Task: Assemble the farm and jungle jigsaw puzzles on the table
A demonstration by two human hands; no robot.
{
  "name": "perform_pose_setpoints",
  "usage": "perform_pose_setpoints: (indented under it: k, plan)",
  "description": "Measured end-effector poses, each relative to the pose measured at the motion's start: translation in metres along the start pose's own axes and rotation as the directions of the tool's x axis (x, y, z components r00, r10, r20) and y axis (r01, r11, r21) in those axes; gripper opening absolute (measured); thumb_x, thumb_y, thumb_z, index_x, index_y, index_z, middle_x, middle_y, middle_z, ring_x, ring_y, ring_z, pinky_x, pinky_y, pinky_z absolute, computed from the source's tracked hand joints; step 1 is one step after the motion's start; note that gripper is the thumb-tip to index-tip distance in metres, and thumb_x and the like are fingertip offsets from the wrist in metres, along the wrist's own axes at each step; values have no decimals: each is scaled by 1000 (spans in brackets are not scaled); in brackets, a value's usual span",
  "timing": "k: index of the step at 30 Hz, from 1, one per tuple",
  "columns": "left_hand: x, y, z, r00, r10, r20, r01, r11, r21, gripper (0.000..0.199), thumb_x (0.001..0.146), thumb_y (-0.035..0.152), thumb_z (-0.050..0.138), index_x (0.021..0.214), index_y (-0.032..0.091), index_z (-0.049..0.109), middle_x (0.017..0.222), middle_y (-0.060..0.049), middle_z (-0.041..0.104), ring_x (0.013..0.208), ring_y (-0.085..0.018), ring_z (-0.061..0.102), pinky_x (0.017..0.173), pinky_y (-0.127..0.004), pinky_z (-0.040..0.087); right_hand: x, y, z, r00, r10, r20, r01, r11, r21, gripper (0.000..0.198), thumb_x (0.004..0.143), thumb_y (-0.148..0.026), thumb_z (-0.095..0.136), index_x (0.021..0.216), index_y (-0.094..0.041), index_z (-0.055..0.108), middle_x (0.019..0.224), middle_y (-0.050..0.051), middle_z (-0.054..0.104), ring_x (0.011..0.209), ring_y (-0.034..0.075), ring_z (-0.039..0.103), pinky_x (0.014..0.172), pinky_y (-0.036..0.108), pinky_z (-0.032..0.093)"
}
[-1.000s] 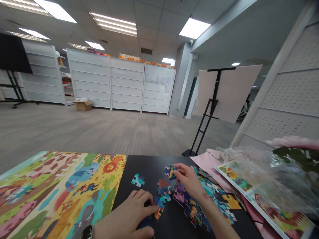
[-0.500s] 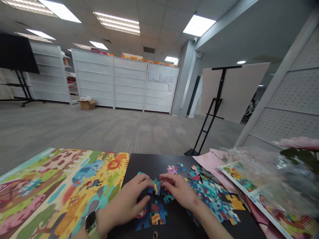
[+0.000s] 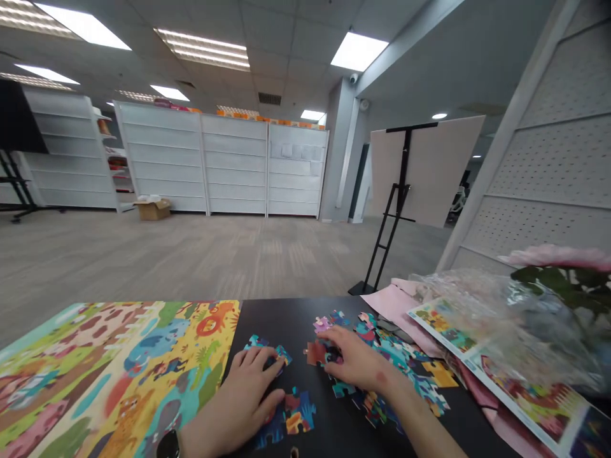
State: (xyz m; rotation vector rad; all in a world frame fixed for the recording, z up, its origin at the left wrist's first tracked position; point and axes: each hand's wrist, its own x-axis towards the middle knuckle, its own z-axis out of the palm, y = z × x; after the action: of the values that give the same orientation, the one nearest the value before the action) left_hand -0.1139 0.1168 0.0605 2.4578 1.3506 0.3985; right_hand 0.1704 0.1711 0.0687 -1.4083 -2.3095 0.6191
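My left hand [image 3: 245, 391] lies low over the black tabletop with its fingers spread. Its fingertips touch or cover part of a small group of blue jigsaw pieces [image 3: 284, 355], and its thumb is over a dark blue piece [image 3: 270, 436]. Beside the thumb sits an orange and blue jigsaw section [image 3: 299, 413]. My right hand [image 3: 356, 361] hovers at the left edge of a loose heap of jigsaw pieces [image 3: 401, 350], thumb and fingers apart. A reddish-brown piece [image 3: 314, 353] shows just left of its fingertips. Whether the fingers touch it is unclear.
A colourful animal picture [image 3: 157, 362] covers the table's left side. On the right lie pink paper [image 3: 389, 299], a printed picture sheet [image 3: 515, 381], clear plastic wrapping [image 3: 534, 331] and a pink flower [image 3: 563, 256]. An easel [image 3: 396, 203] stands beyond the table.
My hands have moved apart; the jigsaw piece between them is no longer there. The right hand has shifted right, and the reddish-brown piece now shows. The view has turned slightly right.
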Motion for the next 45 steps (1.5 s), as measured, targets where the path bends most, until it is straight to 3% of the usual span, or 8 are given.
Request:
perform_pose_setpoints:
  k: [3,8,14,22,31,36,41,45]
  plan:
    - [2,-4,1,997,-70,-39,71,997,40,43,99,42,53,140,31,57,132,-10,58,124,-33,50,108,-54,37,5,-1,10,1000,-6,-5,6,1000,4,55,73,-21,74,128,-20,68,136,12,65,130,31,54,113,44,39]
    - [-1,-1,-3,994,-81,-73,81,997,0,42,95,40,58,136,28,61,127,-11,57,121,-34,48,107,-54,35,7,-10,20,1000,-23,-4,23,1000,-5,51,74,-11,67,124,-19,69,124,11,70,119,27,61,105,40,45]
    - [-5,24,-2,1000,-10,5,10,993,-114,51,68,45,88,112,26,70,119,-8,59,115,-34,51,106,-53,36,6,-6,22,998,-66,-13,66,998,-2,56,75,-10,66,130,-21,64,131,10,65,127,28,55,110,41,41]
    - [-4,30,9,995,-75,68,91,956,-280,26,80,26,77,104,26,68,111,-2,60,106,-26,55,108,-50,34,4,-25,18,994,-106,-29,107,994,35,46,74,-3,61,114,-25,65,120,5,64,111,22,61,97,33,47]
    - [-3,29,9,996,-55,64,71,958,-278,29,78,28,82,103,28,68,112,-1,62,107,-26,55,103,-45,36,4,-31,16,978,-179,-104,191,974,123,41,82,0,50,112,-23,65,113,4,68,104,20,65,92,31,49]
    - [-1,25,10,998,-53,26,57,983,-176,49,64,44,94,102,25,69,113,-3,62,109,-30,55,96,-42,40,6,-28,21,982,-127,-138,158,956,245,36,84,-2,49,109,-22,66,95,1,70,87,17,68,80,28,52]
    - [-1,13,12,994,-103,-33,96,982,-162,54,65,49,91,100,21,62,110,-5,62,102,-29,56,91,-39,42,10,-29,36,986,-128,-107,159,916,368,31,86,-5,50,108,-21,65,92,1,71,83,16,70,73,24,54]
    - [-1,10,11,994,-91,-57,77,974,-214,58,66,41,91,112,23,61,115,-6,62,107,-29,56,95,-39,41,15,-29,52,981,-155,-119,186,929,320,30,85,-3,52,103,-22,68,91,1,71,84,17,69,77,27,53]
